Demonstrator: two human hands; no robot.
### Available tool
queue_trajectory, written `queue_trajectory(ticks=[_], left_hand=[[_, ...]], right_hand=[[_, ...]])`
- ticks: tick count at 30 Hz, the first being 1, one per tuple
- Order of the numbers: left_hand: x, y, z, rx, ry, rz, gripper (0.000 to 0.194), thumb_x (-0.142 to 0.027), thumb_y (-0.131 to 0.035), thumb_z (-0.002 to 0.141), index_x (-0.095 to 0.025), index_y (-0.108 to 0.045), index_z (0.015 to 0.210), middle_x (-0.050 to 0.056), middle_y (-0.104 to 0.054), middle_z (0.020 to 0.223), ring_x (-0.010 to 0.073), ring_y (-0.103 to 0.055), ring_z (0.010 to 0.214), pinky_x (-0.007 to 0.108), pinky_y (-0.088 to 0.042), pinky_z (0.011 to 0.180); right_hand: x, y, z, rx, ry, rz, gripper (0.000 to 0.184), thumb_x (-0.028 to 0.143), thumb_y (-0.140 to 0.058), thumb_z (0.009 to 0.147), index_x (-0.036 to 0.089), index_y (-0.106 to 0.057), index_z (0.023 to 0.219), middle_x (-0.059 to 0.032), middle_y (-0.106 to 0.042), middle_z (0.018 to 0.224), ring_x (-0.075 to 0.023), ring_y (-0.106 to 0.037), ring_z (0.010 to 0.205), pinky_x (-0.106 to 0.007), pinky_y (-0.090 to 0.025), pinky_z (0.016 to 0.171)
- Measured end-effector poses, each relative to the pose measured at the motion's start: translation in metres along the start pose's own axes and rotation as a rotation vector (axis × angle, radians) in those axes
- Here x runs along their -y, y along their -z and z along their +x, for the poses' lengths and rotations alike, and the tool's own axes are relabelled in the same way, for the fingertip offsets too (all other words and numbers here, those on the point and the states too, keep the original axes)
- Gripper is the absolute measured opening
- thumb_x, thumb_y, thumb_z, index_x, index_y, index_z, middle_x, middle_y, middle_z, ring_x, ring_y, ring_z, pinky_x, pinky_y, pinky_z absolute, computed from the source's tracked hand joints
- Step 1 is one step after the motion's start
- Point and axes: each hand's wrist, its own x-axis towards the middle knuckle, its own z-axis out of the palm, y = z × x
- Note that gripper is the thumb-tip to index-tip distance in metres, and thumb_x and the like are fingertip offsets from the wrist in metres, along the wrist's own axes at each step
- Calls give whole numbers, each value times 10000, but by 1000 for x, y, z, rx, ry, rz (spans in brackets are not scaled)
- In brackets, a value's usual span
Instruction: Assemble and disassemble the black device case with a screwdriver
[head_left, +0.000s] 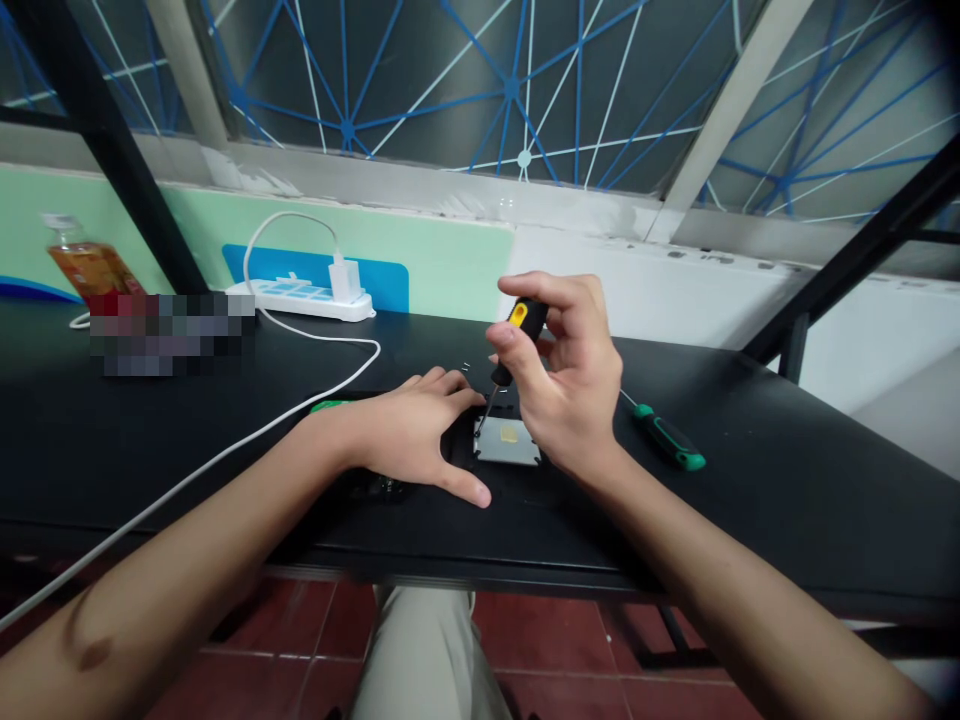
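My right hand [574, 375] grips a black and yellow screwdriver [528, 318] by its handle. The shaft slants down to the left, its tip at the left edge of a flat silver metal plate [517, 452] with a small yellowish square on it. Dark tabs show at the plate's corners. My left hand [409, 430] lies flat just left of the plate, fingers stretched and thumb apart, on a dark object whose outline is hard to make out against the black table. Under that wrist a bit of green [330, 405] peeks out.
A green and black screwdriver [670, 440] lies on the black table [787, 480] at the right. Several tiny bright pieces [466, 367] lie beyond my left fingers. A white power strip [300, 298] with a white cable [217, 458] stands behind, left of centre. A bottle [94, 265] stands far left.
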Motion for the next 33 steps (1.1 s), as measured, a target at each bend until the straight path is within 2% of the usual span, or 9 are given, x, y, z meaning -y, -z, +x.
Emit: queue_trajectory(ticks=[2, 5, 10, 13, 16, 18, 23, 27, 33], left_hand=[[0, 0, 0, 0, -1, 2, 933, -783, -609, 725, -200, -395, 1421, 162, -413, 1443, 386, -401, 1290, 493, -345, 1058], [-1, 0, 0, 1, 13, 4, 948, -798, -609, 711, -182, -410, 1404, 165, -428, 1420, 385, -411, 1271, 487, -355, 1047], [-3, 1, 0, -23, -3, -15, 845, -782, -627, 712, -190, -474, 1294, 134, -525, 1254, 347, -487, 1155, 452, -404, 974], [-2, 1, 0, -17, -24, -31, 750, -749, -636, 734, -213, -509, 1243, 135, -474, 1347, 371, -448, 1234, 457, -396, 984], [-1, 1, 0, -12, -43, -57, 695, -715, -653, 743, -226, -530, 1221, 133, -370, 1473, 401, -365, 1335, 469, -385, 1010], [-1, 0, 0, -15, -47, -68, 697, -708, -660, 741, -229, -527, 1228, 133, -353, 1492, 407, -346, 1353, 470, -390, 1008], [-1, 1, 0, -7, -32, -69, 720, -723, -664, 730, -233, -516, 1236, 120, -392, 1460, 386, -376, 1330, 442, -392, 1006], [-2, 3, -1, 3, -17, -74, 712, -724, -661, 732, -231, -516, 1224, 111, -493, 1324, 349, -452, 1241, 426, -408, 977], [-2, 2, -1, -6, -39, -75, 659, -713, -672, 729, -219, -538, 1143, 132, -437, 1397, 395, -378, 1318, 459, -393, 990]], right_hand=[[1, 0, 1, -20, 16, -24, 264, 392, -621, 901, 306, -624, 1151, -46, -577, 1052, -188, -606, 960, -312, -629, 630], [1, 1, 0, 22, -11, 26, 269, 371, -485, 975, 317, -577, 1222, -39, -614, 1062, -179, -644, 940, -350, -641, 696], [0, 2, -3, 88, -38, 117, 286, 349, -334, 1026, 320, -514, 1246, -9, -653, 1140, -145, -681, 907, -374, -635, 781], [-1, 1, -3, 62, -36, 97, 242, 353, -450, 992, 311, -541, 1213, -14, -623, 1154, -148, -657, 935, -338, -630, 737], [-2, -1, 0, -5, -20, 29, 262, 364, -659, 877, 299, -612, 1127, -17, -575, 1094, -155, -620, 943, -291, -611, 662], [-1, -1, 1, -40, -5, 1, 261, 362, -716, 832, 293, -639, 1072, -11, -570, 1039, -147, -611, 909, -275, -596, 634], [3, 1, 0, 36, -44, 42, 230, 348, -509, 970, 304, -561, 1190, -12, -649, 1090, -141, -654, 901, -307, -617, 699], [2, 1, -3, 86, -56, 119, 280, 356, -356, 1021, 312, -489, 1264, -18, -654, 1157, -141, -677, 908, -344, -635, 753], [-1, 1, 1, -25, 2, -8, 264, 427, -623, 893, 304, -605, 1126, -36, -572, 1106, -164, -625, 941, -290, -625, 651]])
